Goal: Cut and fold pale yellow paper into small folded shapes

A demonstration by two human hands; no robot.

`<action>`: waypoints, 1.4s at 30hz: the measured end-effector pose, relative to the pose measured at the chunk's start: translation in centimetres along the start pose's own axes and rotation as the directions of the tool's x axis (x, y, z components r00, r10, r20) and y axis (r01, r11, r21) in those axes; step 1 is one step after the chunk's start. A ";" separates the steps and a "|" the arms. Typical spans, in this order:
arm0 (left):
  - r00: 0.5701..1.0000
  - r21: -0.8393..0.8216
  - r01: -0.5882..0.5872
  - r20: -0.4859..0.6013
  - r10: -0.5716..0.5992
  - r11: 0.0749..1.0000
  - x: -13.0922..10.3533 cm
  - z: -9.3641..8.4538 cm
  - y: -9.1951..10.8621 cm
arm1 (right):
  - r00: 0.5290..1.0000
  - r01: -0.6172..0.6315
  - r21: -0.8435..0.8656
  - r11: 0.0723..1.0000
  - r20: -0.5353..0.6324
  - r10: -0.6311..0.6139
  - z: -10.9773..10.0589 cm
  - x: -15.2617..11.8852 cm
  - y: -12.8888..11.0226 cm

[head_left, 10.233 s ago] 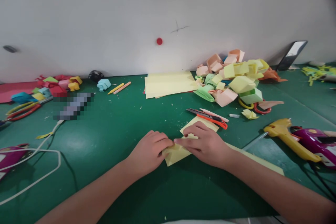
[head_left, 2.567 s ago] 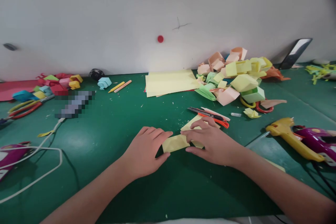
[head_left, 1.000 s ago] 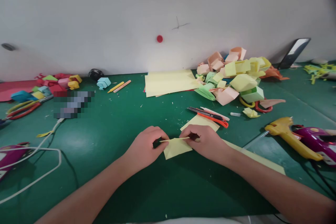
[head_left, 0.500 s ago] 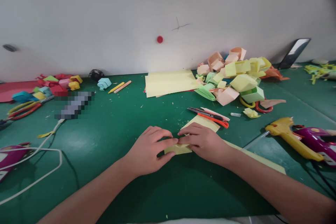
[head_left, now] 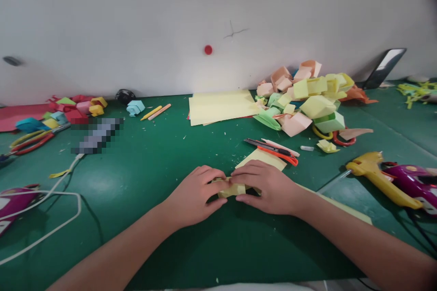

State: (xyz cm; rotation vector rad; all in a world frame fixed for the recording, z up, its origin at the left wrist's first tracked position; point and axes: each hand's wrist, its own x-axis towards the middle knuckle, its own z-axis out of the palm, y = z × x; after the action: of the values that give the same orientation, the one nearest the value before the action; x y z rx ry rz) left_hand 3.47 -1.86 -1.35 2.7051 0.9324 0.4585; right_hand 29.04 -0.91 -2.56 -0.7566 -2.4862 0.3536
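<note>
Folded yellow paper [head_left: 235,190] lies at the centre of our clock face, low over the green table [head_left: 177,254], twelve toward the wall. Our left hand [head_left: 196,193] comes in from nine and our right hand [head_left: 271,188] from three. Both grasp the piece, fingers over its far side, thumbs at its near edge, fingertips nearly meeting; how hard they press, we cannot tell.

Progress: we count at least one fold made, since the piece shows layers and creases. It does not lie flat and its ends are hidden under our fingers, so we judge the folding part-way; how many creases remain, we cannot tell.

Just beyond, between one and two, a yellow sheet [head_left: 261,159] lies flat, partly under an orange-handled tool [head_left: 288,159]. Between three and four, a yellow strip [head_left: 355,211] runs out past our right forearm, with a yellow glue gun [head_left: 384,179] farther off near three.

Farther out, a stack of yellow sheets [head_left: 221,108] at twelve appears unfolded. The heap of folded paper [head_left: 317,107] between one and two and the coloured shapes [head_left: 77,114] near ten we record as pieces already folded.
</note>
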 end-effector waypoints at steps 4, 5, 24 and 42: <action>1.000 -0.035 0.023 0.002 -0.023 0.999 0.0 -0.1 0.0 | 1.000 -0.016 0.040 0.999 0.020 0.016 -0.1 0.0 0.1; 0.999 -0.044 0.039 0.005 -0.039 0.998 0.0 -0.1 0.0 | 0.999 -0.026 0.052 0.998 0.026 0.025 -0.2 0.0 0.1; 0.992 -0.071 0.111 -0.052 -0.115 0.991 0.2 0.0 -0.5 | 0.986 -0.150 0.044 0.988 -0.069 0.153 0.5 -0.1 -0.5; 0.988 0.008 0.139 -0.069 -0.138 0.990 0.2 0.7 -0.1 | 0.958 -0.072 -0.033 0.997 -0.279 0.060 1.3 0.1 0.1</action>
State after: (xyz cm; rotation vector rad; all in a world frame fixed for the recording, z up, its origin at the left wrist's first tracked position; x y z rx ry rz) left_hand 3.82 -1.76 -1.99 2.6287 1.1369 0.5210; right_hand 28.27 -0.85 -3.68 -0.8459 -2.2141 0.2015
